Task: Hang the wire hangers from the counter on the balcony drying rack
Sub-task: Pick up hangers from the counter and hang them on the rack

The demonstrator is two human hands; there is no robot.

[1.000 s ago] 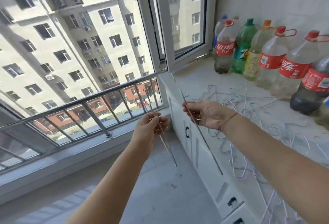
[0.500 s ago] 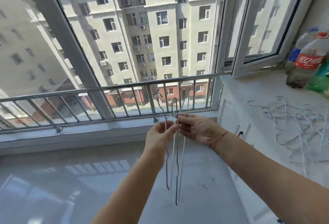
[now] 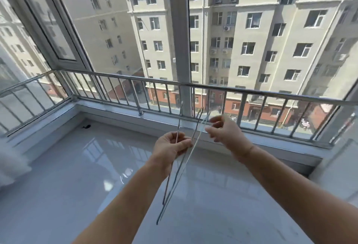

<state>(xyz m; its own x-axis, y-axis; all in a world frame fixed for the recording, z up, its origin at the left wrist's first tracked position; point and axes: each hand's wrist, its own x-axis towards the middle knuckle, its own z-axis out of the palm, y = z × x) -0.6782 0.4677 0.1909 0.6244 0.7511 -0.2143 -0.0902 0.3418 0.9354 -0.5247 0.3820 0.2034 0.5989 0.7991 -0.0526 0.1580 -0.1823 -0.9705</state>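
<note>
Several wire hangers [image 3: 175, 185] are bunched in the left hand [image 3: 170, 147], whose fingers and thumb are curled round the thin wires near their middle. The bundle slants through the air above the pale, glossy balcony floor [image 3: 77, 176], touching nothing else. One wire rises almost straight up from the fist. The others lean up to the right, and their lower ends hang below the left wrist between the two forearms.

Both hands are raised in front of the chest and stand apart. The right hand [image 3: 225, 134] is just beside the upper ends of the slanting wires, with its fingers loosely curled toward them. Motion blur hides the contact, so I cannot tell whether it pinches a wire or only touches it.

Beyond the hands a metal railing [image 3: 251, 91] with upright bars runs along the window sill. A grey window post [image 3: 178, 40] stands behind it, and an open window sash [image 3: 58, 30] sits at the left. Beige apartment blocks [image 3: 261, 30] fill the view outside.
</note>
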